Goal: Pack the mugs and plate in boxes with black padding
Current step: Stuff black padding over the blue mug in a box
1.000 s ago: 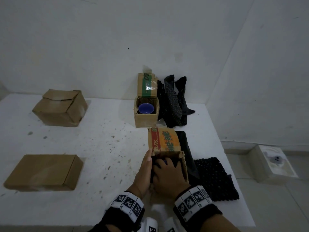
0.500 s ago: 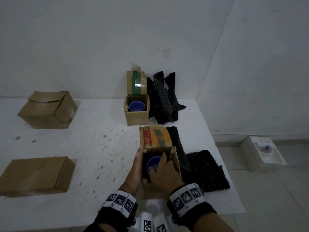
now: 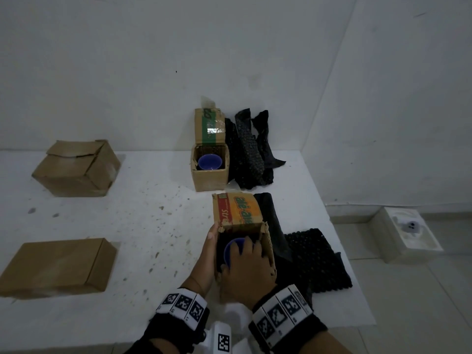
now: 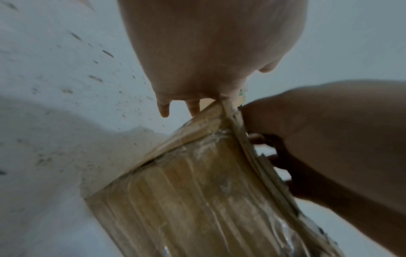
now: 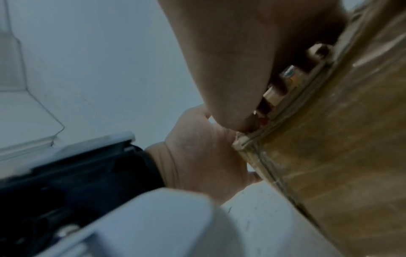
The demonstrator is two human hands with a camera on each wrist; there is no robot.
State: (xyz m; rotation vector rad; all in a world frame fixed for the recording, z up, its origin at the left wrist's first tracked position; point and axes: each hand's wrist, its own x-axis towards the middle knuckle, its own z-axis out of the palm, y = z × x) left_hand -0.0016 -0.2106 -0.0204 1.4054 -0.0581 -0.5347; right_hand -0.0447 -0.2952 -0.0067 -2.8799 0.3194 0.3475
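Cardboard framed the head view: the near open box (image 3: 244, 249) held a blue mug (image 3: 232, 251) sunk in black padding, the right hand (image 3: 249, 264) reaching down over it, fingers curled into the box — whether they gripped the mug, I could not tell. From the left wrist, the left hand (image 4: 211, 57) lay flat and straight-fingered against the box's left wall. The right wrist view showed only curled fingers (image 5: 270, 104) dipping past the rim — the mug, directly beneath them, stayed hidden.
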